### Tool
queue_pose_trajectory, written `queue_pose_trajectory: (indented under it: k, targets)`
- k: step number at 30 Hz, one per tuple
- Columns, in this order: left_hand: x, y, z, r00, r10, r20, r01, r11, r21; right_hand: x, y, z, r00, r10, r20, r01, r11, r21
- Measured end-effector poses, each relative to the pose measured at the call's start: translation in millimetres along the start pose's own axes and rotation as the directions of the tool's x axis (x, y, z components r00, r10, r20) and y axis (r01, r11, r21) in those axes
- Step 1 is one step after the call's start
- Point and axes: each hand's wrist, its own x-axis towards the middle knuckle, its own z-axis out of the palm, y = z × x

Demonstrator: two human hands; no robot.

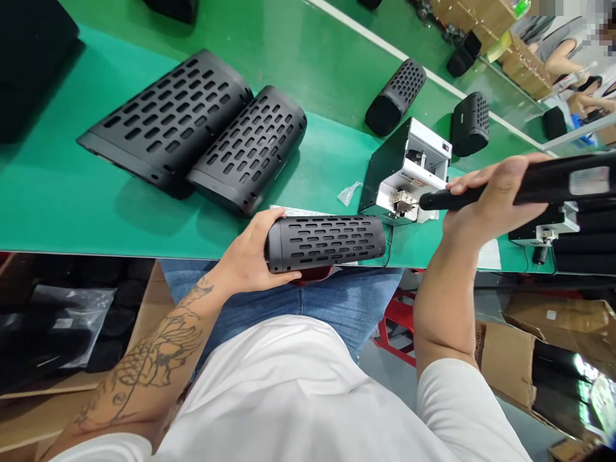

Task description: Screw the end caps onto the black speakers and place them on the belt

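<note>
My left hand (255, 256) is closed round the end of a black speaker housing (332, 242) with slotted holes, held level at the table's front edge. My right hand (495, 199) grips a black electric screwdriver (543, 183), which points left. The screwdriver's nose is at the metal outlet of a white and black screw feeder (409, 173); whether its bit touches a screw cannot be made out. Two more slotted housings (173, 115) (255, 147) lie side by side on the green table (144, 224), beyond my left hand.
A small clear plastic bag (349, 194) lies left of the feeder. Two speakers (397, 96) (470, 125) stand behind it. A second feeder (546, 228) is at the right. Open cartons (505, 366) flank me below the table. Another person (563, 54) sits across at top right.
</note>
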Motion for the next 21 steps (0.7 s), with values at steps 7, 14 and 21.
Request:
queue_pose_trajectory:
  k: [7, 14, 21]
  targets:
    - [-6, -8, 3, 0.997, -0.07, 0.008, 0.07, 0.997, 0.022, -23, 28, -10, 0.997, 0.078, 0.027, -0.078, 0.997, 0.011]
    - [-7, -11, 6, 0.998, -0.044, -0.045, 0.046, 0.998, 0.035, -26, -33, 6, 1.0, 0.006, 0.002, -0.007, 0.995, 0.102]
    - [-6, -14, 12, 0.998, -0.045, -0.053, 0.044, 0.999, -0.025, -66, -155, 23, 0.929, 0.261, 0.264, -0.289, 0.954, 0.074]
